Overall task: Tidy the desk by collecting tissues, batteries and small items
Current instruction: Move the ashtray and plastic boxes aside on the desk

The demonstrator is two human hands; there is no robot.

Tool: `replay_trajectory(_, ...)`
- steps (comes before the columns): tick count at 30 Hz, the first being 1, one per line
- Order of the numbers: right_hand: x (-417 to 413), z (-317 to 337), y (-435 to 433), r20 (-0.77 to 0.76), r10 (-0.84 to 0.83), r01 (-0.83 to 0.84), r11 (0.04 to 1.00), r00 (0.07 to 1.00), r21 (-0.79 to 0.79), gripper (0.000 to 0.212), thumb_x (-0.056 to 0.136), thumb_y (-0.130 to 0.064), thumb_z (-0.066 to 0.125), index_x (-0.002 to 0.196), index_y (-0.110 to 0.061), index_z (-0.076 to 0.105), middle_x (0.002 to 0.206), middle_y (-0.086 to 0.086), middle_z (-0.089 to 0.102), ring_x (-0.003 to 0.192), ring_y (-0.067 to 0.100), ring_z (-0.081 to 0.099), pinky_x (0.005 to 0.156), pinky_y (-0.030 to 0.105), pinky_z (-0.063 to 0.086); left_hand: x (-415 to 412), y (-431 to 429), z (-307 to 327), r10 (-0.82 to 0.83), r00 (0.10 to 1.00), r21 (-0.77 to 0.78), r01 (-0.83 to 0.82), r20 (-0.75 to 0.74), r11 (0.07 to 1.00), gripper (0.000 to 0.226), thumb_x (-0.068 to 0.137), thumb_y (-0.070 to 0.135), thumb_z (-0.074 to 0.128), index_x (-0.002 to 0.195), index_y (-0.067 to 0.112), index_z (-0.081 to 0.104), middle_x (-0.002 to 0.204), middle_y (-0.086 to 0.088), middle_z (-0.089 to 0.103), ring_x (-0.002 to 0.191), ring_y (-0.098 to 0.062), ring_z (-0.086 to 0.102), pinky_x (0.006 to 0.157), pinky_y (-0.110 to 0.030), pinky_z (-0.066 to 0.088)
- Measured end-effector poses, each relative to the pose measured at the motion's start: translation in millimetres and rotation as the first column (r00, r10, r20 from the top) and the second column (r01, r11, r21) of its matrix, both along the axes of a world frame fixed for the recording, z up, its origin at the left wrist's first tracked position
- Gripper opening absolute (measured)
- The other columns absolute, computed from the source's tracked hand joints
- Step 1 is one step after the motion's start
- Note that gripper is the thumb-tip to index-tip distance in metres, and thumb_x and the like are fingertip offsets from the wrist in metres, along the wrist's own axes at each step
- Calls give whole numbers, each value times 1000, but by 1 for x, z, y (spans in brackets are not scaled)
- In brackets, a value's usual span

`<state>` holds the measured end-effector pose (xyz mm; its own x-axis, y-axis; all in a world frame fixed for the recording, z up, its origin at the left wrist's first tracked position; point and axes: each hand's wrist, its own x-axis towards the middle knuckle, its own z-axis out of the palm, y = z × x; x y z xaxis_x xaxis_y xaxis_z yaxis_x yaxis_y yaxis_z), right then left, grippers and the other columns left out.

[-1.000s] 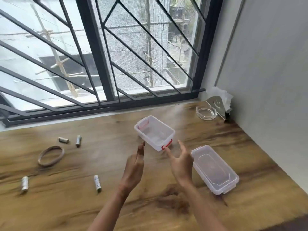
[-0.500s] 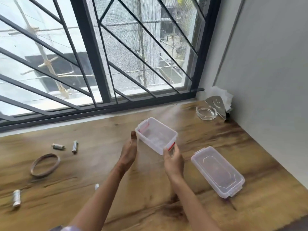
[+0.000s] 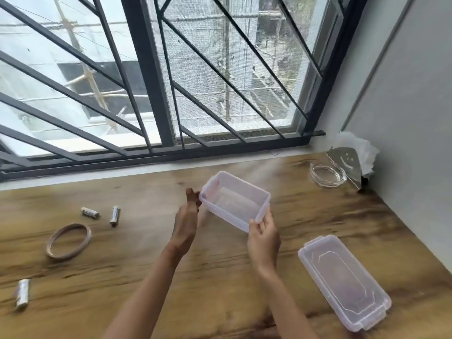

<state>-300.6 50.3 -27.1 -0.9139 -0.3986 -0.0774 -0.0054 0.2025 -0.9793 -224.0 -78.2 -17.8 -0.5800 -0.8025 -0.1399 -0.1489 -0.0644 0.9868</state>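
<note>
A clear plastic box (image 3: 234,199), open and with nothing in it, sits at the middle of the wooden desk (image 3: 117,270). My right hand (image 3: 263,238) grips its near right corner, thumb on the rim. My left hand (image 3: 186,218) presses fairly straight fingers against its left end. The box's clear lid (image 3: 342,280) lies flat to the right. Two batteries (image 3: 90,212) (image 3: 115,214) lie at the left, a third battery (image 3: 22,293) near the left edge. A thin ring band (image 3: 68,241) lies between them. White tissues (image 3: 359,150) stand in the far right corner.
A shiny metal holder (image 3: 347,165) keeps the tissues against the grey wall, with a glass ashtray (image 3: 326,176) in front of it. A barred window runs along the desk's far edge. The wall closes the right side.
Both hands moved forward from in front of the box onto it. The right hand took hold of the near right corner. My left arm now hides a fourth battery.
</note>
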Motion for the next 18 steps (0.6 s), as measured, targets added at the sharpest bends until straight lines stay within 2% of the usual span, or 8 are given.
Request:
replay_trajectory(3,3,4,-10,5,72,-72,997,997,-9,52,93,-5,43,141,-23,37,112,-21,54,98,2,56,87,21,47,26,4,5,102,992,27,-100,-71,995,53,88,60,11,97,40,59,110,7,61,112,-12,53,103,-29,33)
replay_trajectory(6,11,7,-25,-6,147,-147,989,989,23,45,92,-5,41,132,-21,49,110,-12,63,91,6,59,83,26,50,59,4,3,224,971,90,-216,-86,972,57,86,61,11,99,30,58,99,9,65,102,-9,59,98,-26,38)
replay_trajectory(8,19,6,-37,8,196,-196,980,981,35,44,91,-1,41,129,-19,52,105,-10,64,86,8,58,83,29,52,79,1,-2,293,953,152,-279,-79,948,61,78,66,17,96,27,61,89,12,69,90,-1,64,86,-21,45)
replay_trajectory(10,32,5,-48,18,247,-248,968,969,45,44,90,-1,42,130,-17,52,101,-13,62,88,9,60,87,37,53,99,-3,-10,355,930,215,-330,-94,919,64,82,64,17,100,21,60,87,10,69,78,5,65,68,-12,50)
replay_trajectory(13,52,-2,-59,11,310,-310,949,951,57,47,91,-4,43,136,-21,46,122,-12,59,104,9,60,94,39,50,123,-4,-13,400,910,217,-371,-108,903,58,93,51,13,110,14,55,91,8,66,75,7,65,59,-4,47)
replay_trajectory(15,64,-4,-63,32,331,-333,941,943,65,48,93,-5,44,139,-16,40,134,-5,52,115,10,54,101,37,46,137,-2,-14,401,908,225,-369,-121,902,61,87,55,15,109,15,54,87,10,69,74,8,66,58,-3,46)
replay_trajectory(18,76,-4,-69,57,357,-361,929,932,81,47,95,-5,43,141,-11,34,142,0,43,128,14,44,108,35,37,153,1,-18,417,898,229,-381,-137,896,74,76,70,21,112,15,55,93,8,67,87,0,66,62,-5,48)
